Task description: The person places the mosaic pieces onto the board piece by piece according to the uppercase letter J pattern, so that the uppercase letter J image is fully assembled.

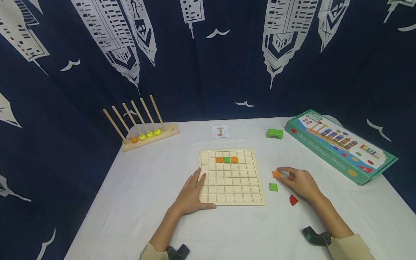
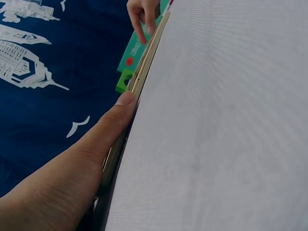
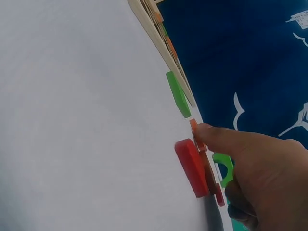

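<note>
A square wooden grid board (image 1: pixel 228 179) lies flat on the table, with an orange, a green and an orange square tile side by side in one of its upper rows. Along its left edge and near-left corner rests my left hand (image 1: pixel 191 195), fingers spread; the thumb touches the board's edge in the left wrist view. To the right of the board, my right hand (image 1: pixel 302 183) pinches a loose orange tile (image 1: pixel 276 174) between thumb and index finger. Nearer to me lie a green tile (image 1: pixel 273 187) and a red quarter-round piece (image 1: pixel 293 200).
A pattern card (image 1: pixel 220 131) lies behind the board. At the back left stands a wooden peg rack (image 1: pixel 169 131) with an orange and several yellow beads. A green arch block (image 1: pixel 274 133) and a green game box (image 1: pixel 341 144) are at the back right.
</note>
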{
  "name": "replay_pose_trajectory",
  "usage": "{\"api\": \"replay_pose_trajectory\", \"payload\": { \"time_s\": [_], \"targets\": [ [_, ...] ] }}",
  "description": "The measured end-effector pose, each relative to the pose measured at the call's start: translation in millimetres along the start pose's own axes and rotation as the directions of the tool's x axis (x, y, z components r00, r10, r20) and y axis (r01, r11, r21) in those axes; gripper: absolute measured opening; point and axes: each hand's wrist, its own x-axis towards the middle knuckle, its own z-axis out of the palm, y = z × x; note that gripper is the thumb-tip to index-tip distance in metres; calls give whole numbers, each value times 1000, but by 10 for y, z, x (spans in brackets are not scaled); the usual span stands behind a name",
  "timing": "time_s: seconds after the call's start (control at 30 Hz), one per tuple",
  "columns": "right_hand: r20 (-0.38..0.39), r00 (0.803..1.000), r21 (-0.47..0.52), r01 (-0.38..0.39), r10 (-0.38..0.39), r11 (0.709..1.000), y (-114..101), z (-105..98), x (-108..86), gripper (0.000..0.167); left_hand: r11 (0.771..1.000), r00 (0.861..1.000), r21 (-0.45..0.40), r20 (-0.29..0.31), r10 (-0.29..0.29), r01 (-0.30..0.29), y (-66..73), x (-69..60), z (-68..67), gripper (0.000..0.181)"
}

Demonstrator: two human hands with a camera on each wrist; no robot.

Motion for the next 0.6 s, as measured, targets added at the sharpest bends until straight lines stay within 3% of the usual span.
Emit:
{"api": "replay_pose_trajectory", "payload": {
  "time_s": [0.17,0.43,0.6],
  "targets": [
    [20,1000,-12,-3,4,1000,22,7,-20,29,1000,1000,-8,1,1,-1,3,-2,-10,120],
    [-113,992,-13,56,-57,998,-98,65,31,28,1000,1000,1,2,0,0,-6,-4,-7,121],
    [-72,995,14,70,-68,997,-246,159,119,28,1000,1000,-12,1,-4,4,2,-1,-6,121]
  ]
}}
